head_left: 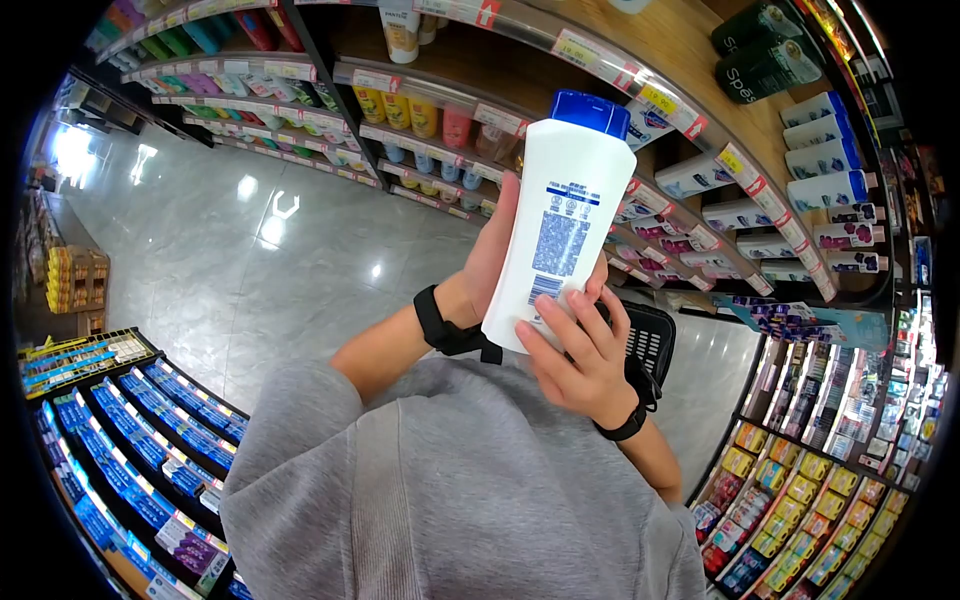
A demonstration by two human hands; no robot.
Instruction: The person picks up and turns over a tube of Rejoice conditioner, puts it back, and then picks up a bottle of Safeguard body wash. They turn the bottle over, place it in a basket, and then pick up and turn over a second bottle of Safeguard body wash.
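A white bottle with a blue cap is tilted slightly, cap end up, its printed back label and barcode facing the camera. My left hand is wrapped round its left side, with the fingers hidden behind the bottle. The fingertips of my right hand press on the lower front and right edge of the bottle, just below the barcode. Black straps circle both wrists. Beyond the bottle run shelves of bottles with price tags.
A black basket is just right of my right hand. Yellow bottles stand on the shelf ahead. Racks of blue boxes are at the lower left, and racks of small packs at the lower right. Grey tiled floor lies to the left.
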